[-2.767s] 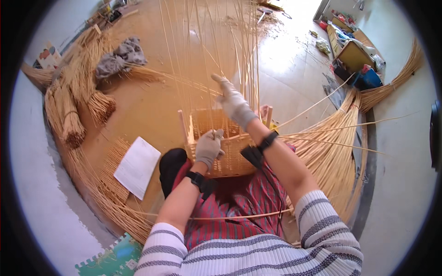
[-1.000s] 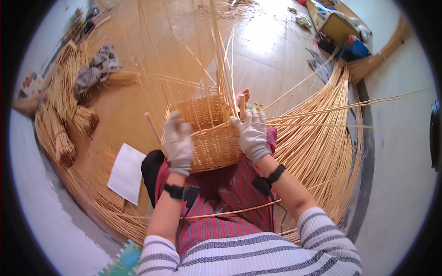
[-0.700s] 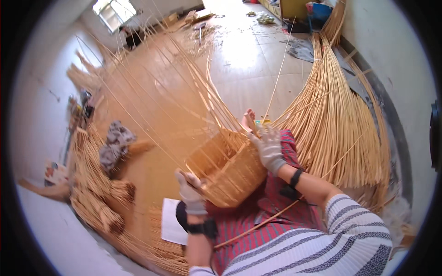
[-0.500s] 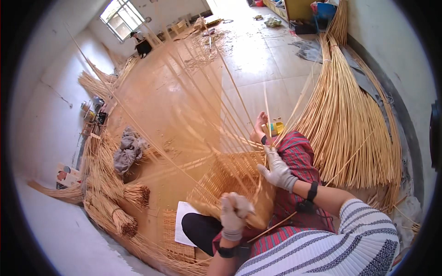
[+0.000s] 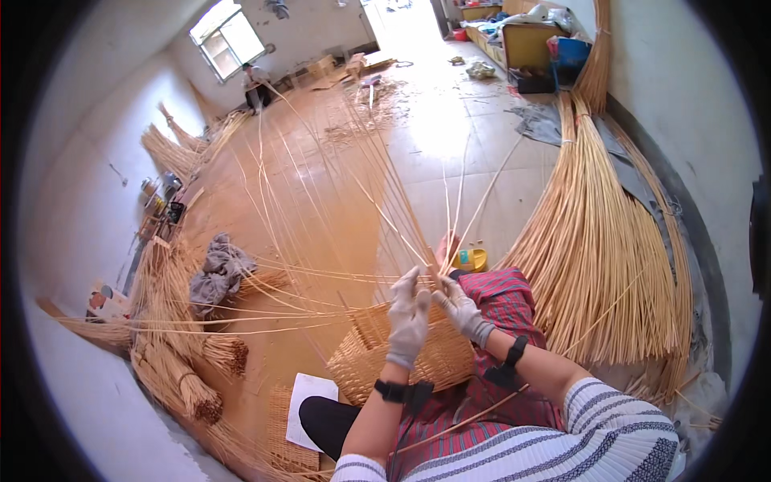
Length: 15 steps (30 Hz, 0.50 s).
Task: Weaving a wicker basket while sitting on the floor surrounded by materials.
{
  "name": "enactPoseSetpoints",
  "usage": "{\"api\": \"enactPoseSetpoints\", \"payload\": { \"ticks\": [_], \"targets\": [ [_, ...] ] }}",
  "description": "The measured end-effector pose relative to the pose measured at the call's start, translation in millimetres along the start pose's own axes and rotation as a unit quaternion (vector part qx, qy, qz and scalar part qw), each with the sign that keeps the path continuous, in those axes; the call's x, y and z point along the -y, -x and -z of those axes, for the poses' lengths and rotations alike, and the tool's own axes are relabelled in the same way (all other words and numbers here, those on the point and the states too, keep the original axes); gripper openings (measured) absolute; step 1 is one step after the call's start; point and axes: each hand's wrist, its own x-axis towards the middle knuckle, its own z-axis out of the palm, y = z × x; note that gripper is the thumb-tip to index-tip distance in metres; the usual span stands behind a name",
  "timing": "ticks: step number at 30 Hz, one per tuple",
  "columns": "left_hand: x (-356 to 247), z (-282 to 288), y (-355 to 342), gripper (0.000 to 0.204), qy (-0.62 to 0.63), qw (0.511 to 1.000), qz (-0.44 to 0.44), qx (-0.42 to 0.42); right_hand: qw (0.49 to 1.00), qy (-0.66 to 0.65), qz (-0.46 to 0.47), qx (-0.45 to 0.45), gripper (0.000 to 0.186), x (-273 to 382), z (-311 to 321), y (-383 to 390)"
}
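A woven tan basket (image 5: 401, 361) rests across my legs, tilted, with long loose strands (image 5: 385, 181) fanning up and outward from its rim. My gloved left hand (image 5: 409, 293) is raised over the rim, thumb and fingers apart and loosely bent, with nothing clearly held. At the basket's upper right corner my gloved right hand (image 5: 446, 293) grips a cluster of strands beside an upright stick (image 5: 434, 261). Part of the rim is hidden behind both hands. A yellow plastic container (image 5: 470, 261) sits on the floor just beyond my bare foot.
Large bundles of long canes (image 5: 606, 265) line the right wall, more bundles (image 5: 165, 321) the left. A grey cloth (image 5: 221, 273), white sheet (image 5: 305, 410) and woven mat (image 5: 281, 434) lie leftward. A person (image 5: 255, 87) crouches near the window; a bench (image 5: 526, 44) stands back right.
The view has swung toward the room's far end. The basket has turned and tilted. My left hand has risen from the near rim toward my right hand; the strands have spread toward the left.
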Motion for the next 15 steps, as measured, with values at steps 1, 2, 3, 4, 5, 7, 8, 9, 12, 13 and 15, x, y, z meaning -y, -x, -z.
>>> {"api": "enactPoseSetpoints", "payload": {
  "ticks": [1,2,3,4,5,7,8,9,12,13,15],
  "targets": [
    [-5.4,15.4,11.6,0.051,-0.084,0.996,-0.024,-0.009,0.995,0.072,-0.029,0.054,0.063,-0.1,3.2,6.4],
    [-3.3,22.0,24.9,0.051,-0.203,0.979,-0.003,0.007,0.981,0.145,-0.067,0.109,0.062,10.6,7.6,17.9],
    [-0.9,27.3,37.0,0.051,-0.319,0.947,0.017,0.025,0.954,0.230,-0.084,0.176,0.059,19.9,14.1,15.2],
    [-3.9,27.2,48.8,0.052,-0.423,0.904,0.031,0.052,0.977,0.118,-0.161,0.080,0.035,6.2,10.6,18.6],
    [20.8,27.9,64.8,0.060,-0.475,0.873,0.068,0.087,0.987,0.071,-0.128,0.059,0.027,-7.4,7.7,20.0],
    [51.8,38.0,98.1,0.065,-0.452,0.877,0.066,0.147,0.984,0.032,-0.122,0.128,0.020,2.1,7.6,15.8],
    [58.0,36.7,103.3,0.068,-0.435,0.881,0.052,0.178,0.984,0.007,-0.118,0.132,0.020,-12.0,11.5,13.8],
    [62.2,35.7,107.8,0.074,-0.416,0.891,0.050,0.175,0.977,-0.022,-0.140,0.162,0.017,-7.3,18.1,11.1],
    [58.6,25.5,105.3,0.074,-0.288,0.944,0.135,0.087,0.970,0.013,-0.104,0.220,0.021,-29.6,35.9,-9.8],
    [60.4,25.5,103.2,0.073,-0.317,0.940,0.101,0.070,0.970,0.006,-0.109,0.217,0.021,-29.4,37.4,-15.9],
    [74.3,31.3,97.5,0.071,-0.340,0.931,0.086,0.106,0.968,-0.012,-0.124,0.219,0.023,-27.2,32.4,-26.5]
  ]
}}
